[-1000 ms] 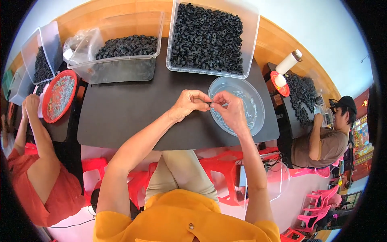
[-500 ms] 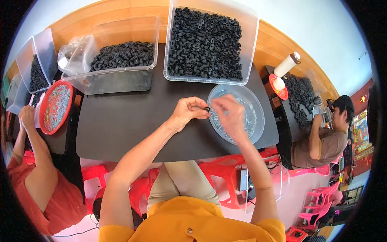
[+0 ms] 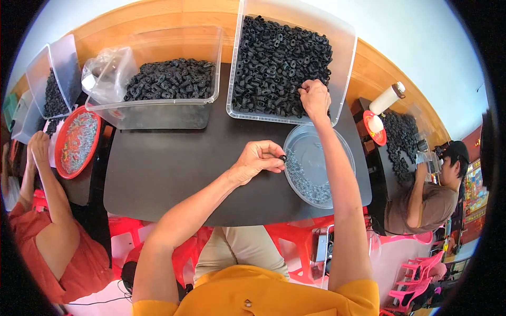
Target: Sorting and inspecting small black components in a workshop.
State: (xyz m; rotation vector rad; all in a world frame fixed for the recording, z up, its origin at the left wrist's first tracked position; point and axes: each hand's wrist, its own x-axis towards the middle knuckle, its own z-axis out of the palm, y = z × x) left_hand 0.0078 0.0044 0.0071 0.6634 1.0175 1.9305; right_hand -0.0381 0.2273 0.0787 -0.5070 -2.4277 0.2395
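Head view. Your left hand hovers over the dark rectangular table, its grip pinched narrow on one small black ring-shaped part, which sits at your fingertips just beside the left rim of the round clear plastic dish. Your right hand reaches into the large clear plastic bin of black ring parts at its near right corner, fingers curled down among the pieces; you cannot tell whether that grip has closed on anything.

Edges and room: the dish lies near the table's front right edge, touching or nearly touching the large bin's front wall. A broad bare stretch of table lies to the left of your left hand, bounded at the back by a second clear plastic bin of black parts. The table's front edge runs just above your knees.

Counts: two clear bins on your table; one round dish holding a scatter of small grey pieces; one crumpled clear plastic bag in the second bin's left end. On the left, one round red tray and another person's hand beside it. On the right, a second person sits at another table.
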